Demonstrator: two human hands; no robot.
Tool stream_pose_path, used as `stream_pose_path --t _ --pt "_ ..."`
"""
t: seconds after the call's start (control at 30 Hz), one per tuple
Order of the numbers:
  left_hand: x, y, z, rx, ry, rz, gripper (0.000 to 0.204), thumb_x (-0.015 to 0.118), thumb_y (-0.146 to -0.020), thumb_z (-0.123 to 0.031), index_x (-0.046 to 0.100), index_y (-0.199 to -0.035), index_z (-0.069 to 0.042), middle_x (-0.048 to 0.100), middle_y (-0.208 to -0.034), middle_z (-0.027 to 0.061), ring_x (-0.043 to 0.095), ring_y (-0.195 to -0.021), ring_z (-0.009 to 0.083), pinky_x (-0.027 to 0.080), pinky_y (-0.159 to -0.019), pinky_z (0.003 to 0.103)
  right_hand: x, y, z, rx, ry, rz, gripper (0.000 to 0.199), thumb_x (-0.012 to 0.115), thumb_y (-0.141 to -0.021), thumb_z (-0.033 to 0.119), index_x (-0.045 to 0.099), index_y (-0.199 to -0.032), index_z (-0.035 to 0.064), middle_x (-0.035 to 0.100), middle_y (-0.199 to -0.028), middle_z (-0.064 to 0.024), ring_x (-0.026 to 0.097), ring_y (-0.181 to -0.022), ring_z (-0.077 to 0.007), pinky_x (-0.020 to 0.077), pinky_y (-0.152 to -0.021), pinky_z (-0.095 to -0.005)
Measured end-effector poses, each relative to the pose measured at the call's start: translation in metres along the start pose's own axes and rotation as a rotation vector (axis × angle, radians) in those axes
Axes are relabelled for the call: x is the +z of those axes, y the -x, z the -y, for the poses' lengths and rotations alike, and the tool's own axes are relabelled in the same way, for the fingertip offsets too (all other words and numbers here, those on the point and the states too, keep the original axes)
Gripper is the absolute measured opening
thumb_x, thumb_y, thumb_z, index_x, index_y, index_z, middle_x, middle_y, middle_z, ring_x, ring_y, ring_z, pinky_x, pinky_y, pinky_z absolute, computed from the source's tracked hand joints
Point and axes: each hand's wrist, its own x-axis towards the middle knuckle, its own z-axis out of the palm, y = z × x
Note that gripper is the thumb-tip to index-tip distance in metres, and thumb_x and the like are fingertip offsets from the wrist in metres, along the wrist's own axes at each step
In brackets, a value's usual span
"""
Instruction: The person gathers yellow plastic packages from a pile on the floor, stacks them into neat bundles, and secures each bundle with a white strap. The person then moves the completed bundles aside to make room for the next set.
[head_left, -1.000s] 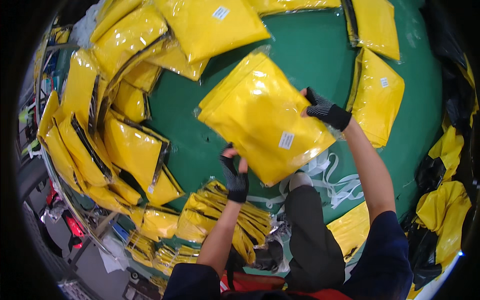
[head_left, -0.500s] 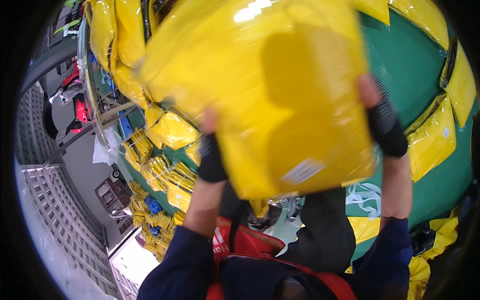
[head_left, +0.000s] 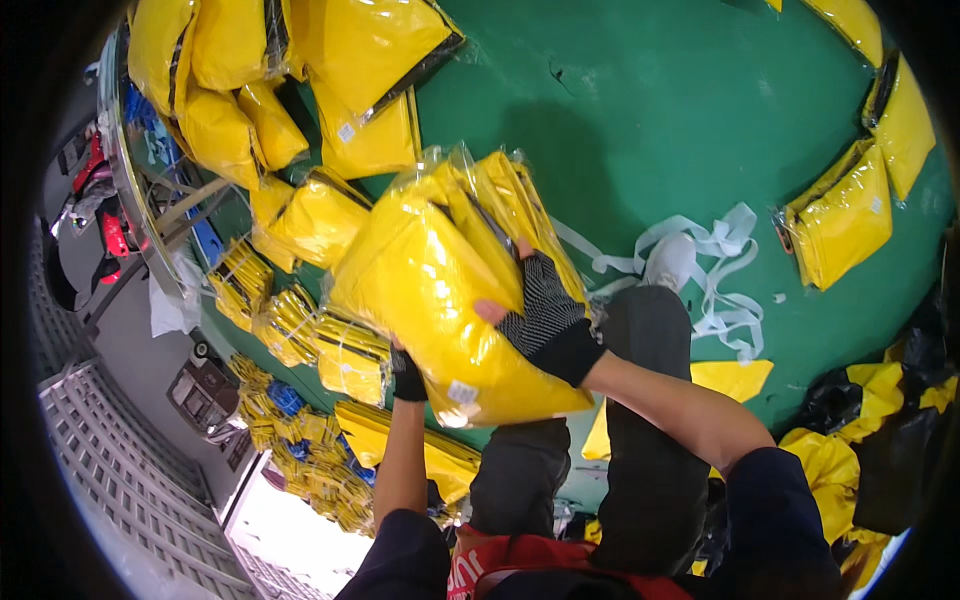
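A yellow folded package in clear plastic (head_left: 425, 275) is held tilted in front of my legs, a small white label near its lower corner. My left hand (head_left: 407, 377), in a black fingerless glove, grips its lower left edge; most of those fingers are hidden behind the package. My right hand (head_left: 545, 310), in a dark ribbed fingerless glove, is closed on the right side, thumb over the front. Just beyond that hand is another yellow packet (head_left: 520, 205), against the back of the held one; whether it is held too, I cannot tell.
More yellow packages (head_left: 370, 50) are piled at the far left on the green floor (head_left: 580, 90). Tied yellow bundles (head_left: 350, 365) lie left of me. White strips (head_left: 735, 300) curl around my shoe (head_left: 670, 262). Yellow packages (head_left: 840, 225) line the right, black and yellow bags (head_left: 820, 460) below.
The raised package has come down and left, now turned and tilted. My right hand has moved left and down to its right side. My view of the green floor has widened.
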Motion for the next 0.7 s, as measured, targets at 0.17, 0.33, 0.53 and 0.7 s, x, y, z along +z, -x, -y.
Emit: stream_pose_path --t 0.17,0.33,0.53,0.7 --pt "-0.033 -0.01 0.016 -0.2 0.184 0.018 0.056 0.049 -0.089 -0.043 0.039 -0.125 -0.001 0.051 -0.118 0.013 0.05 -0.104 0.0253 0.043 -0.088 0.034 -0.001 0.043 0.064 -0.259 0.425 0.017 0.067 0.058 -0.076 0.044 0.036 -0.135 0.0199 0.03 -0.139 -0.0176 0.022 -0.131 -0.0396 0.0113 -0.104 -0.0585" --pt "0.063 0.014 -0.102 0.641 -1.109 -0.262 0.083 0.064 -0.074 -0.013 0.014 -0.138 0.003 0.021 -0.141 0.0243 0.019 -0.131 0.0363 0.016 -0.108 0.041 -0.018 0.042 0.031 -0.162 0.631 0.209 0.109 0.071 -0.047 0.062 0.027 -0.139 0.0231 0.018 -0.143 -0.0193 0.011 -0.132 -0.046 0.0103 -0.093 -0.0714" --pt "0.189 -0.014 -0.184 0.95 -1.531 -0.061 0.072 0.065 -0.072 -0.038 0.039 -0.128 0.0 0.048 -0.116 0.0238 0.044 -0.108 0.0406 0.032 -0.093 0.048 -0.003 0.055 0.012 -0.154 0.613 0.178 0.11 0.074 -0.045 0.059 0.024 -0.139 0.0295 0.014 -0.144 -0.0201 0.008 -0.132 -0.0471 0.012 -0.094 -0.0701" --pt "0.183 -0.024 -0.155 0.991 -1.51 -0.132 0.071 0.066 -0.068 -0.043 0.044 -0.121 -0.002 0.051 -0.111 0.0207 0.048 -0.1 0.0383 0.035 -0.087 0.047 0.007 0.054 -0.015 -0.054 0.595 0.194 0.108 0.074 -0.044 0.06 0.026 -0.137 0.0333 0.013 -0.145 -0.0198 0.006 -0.132 -0.0465 0.0096 -0.094 -0.0702"
